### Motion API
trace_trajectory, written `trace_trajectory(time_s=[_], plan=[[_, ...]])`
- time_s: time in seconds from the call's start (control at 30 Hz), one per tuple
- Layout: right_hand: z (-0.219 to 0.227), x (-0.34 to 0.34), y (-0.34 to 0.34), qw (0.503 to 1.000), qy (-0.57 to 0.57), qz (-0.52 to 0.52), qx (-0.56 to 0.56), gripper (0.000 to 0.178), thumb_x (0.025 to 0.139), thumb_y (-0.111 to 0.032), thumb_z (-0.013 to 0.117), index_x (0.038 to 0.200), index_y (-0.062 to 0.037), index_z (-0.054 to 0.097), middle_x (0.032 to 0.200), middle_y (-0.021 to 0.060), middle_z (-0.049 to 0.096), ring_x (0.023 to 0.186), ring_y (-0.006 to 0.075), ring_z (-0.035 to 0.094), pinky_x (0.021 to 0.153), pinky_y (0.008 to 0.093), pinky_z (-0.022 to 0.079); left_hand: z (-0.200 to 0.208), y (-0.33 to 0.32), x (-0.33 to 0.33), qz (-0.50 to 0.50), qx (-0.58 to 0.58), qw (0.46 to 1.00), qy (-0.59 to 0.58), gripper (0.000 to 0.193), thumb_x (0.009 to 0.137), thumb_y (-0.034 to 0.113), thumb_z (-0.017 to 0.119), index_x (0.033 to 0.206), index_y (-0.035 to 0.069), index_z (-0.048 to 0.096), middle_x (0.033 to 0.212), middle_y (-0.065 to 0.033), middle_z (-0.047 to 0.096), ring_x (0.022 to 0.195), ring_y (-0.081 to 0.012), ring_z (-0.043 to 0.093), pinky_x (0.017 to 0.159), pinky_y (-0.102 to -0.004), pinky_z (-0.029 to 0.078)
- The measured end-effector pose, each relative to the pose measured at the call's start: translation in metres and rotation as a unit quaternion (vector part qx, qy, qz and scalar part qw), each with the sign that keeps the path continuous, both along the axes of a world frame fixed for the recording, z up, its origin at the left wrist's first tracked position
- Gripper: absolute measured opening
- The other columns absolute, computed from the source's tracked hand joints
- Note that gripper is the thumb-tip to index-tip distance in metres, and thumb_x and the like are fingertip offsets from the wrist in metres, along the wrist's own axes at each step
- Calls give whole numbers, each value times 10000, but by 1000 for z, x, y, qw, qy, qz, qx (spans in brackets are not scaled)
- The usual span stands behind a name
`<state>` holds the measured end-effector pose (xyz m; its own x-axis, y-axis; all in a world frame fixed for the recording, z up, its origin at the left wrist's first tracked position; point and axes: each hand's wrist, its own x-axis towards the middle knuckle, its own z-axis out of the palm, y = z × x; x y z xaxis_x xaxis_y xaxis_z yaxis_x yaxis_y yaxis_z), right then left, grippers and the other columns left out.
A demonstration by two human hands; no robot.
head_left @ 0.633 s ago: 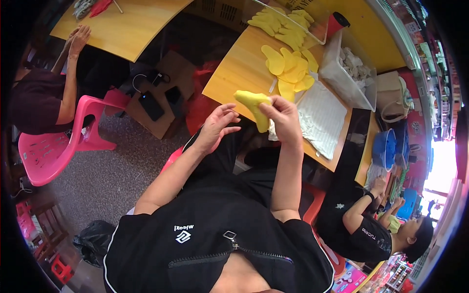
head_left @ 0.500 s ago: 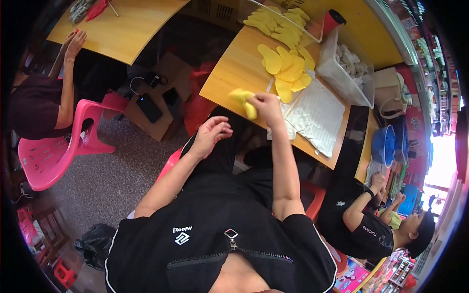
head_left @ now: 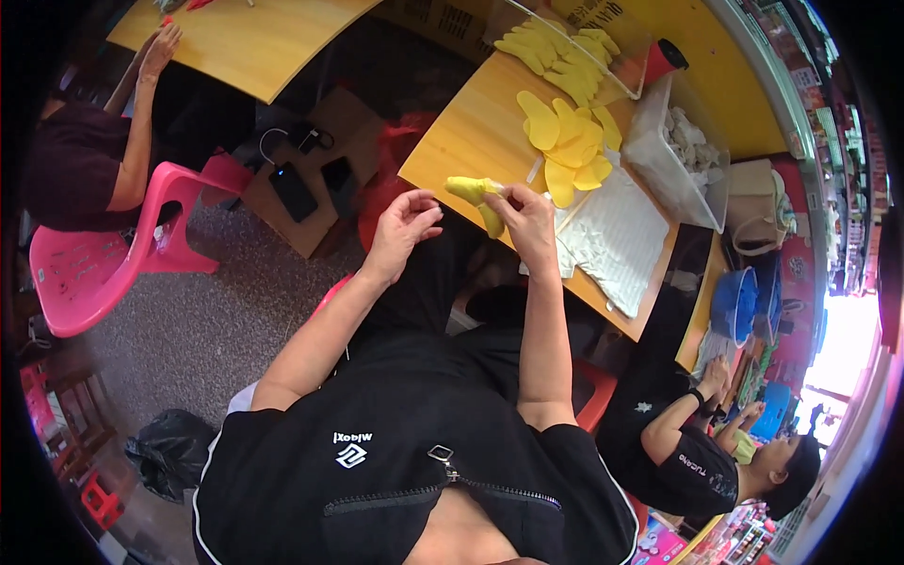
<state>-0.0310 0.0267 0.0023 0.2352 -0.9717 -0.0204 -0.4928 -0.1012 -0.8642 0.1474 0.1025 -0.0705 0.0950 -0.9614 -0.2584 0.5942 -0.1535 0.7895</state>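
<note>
My right hand [head_left: 530, 226] pinches a small yellow fabric piece [head_left: 469, 189], bent over with one end hanging down, above the near left edge of the wooden table [head_left: 443, 127]. A bit of white shows at the fingertips. To its left, my left hand [head_left: 403, 234] is raised with curved, parted fingers and nothing visible in them. Beyond my right hand lies a loose pile of flat, rounded yellow pieces [head_left: 570, 146]. They partly overlap a folded white padded sheet [head_left: 623, 235] on the right of the table.
A clear bin [head_left: 637, 83] holds yellow pieces at the far end. Beside it are a red cup [head_left: 665, 58] and a plastic tub [head_left: 650, 132] of white stuffing. A co-worker [head_left: 80, 174] sits at the left near a pink chair [head_left: 94, 273]; another person [head_left: 716, 461] works at right.
My right hand has moved slightly right and down with the yellow piece, which now shows more sharply. My left hand has shifted slightly. The whole view has tilted a little.
</note>
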Motion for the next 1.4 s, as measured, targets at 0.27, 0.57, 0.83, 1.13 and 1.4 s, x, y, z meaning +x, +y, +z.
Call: trace_trajectory(time_s=[0.27,0.57,0.83,1.13,1.4], plan=[[-4,-7,27,990,-118,19,79,232,824,-159,697,973,15,663,733,-1,635,642,45,541,560,211,432,33,-9,1,-81,-42,996,7,239,863,101,651,1065,-10,589,931,-75,650,807,-132,646,731,-270,551],[0,-17,51,984,-141,-17,106,267,803,-170,721,989,11,659,755,-8,622,642,40,522,577,199,428,35,0,-7,-98,-48,993,39,130,858,86,649,958,15,608,883,-74,660,786,-148,658,713,-264,548],[22,-25,63,988,22,70,-138,158,740,-91,708,881,-28,672,750,101,610,697,247,566,649,314,461,77,0,8,-240,-143,893,-353,489,764,141,742,1192,-21,570,1149,-121,611,1082,-153,564,940,-282,428],[2,-52,86,989,-108,70,70,176,836,-62,667,984,22,623,749,29,627,639,124,620,555,257,495,79,-14,-9,-358,-52,883,-299,197,790,120,714,932,-15,691,745,2,649,646,-28,542,584,-199,437],[-11,-71,96,972,-200,-24,124,265,826,-172,694,1011,13,654,739,15,637,616,45,547,510,212,463,89,-32,-36,-456,-22,864,-214,243,771,153,755,941,-7,686,817,-13,672,709,-44,573,637,-198,442]])
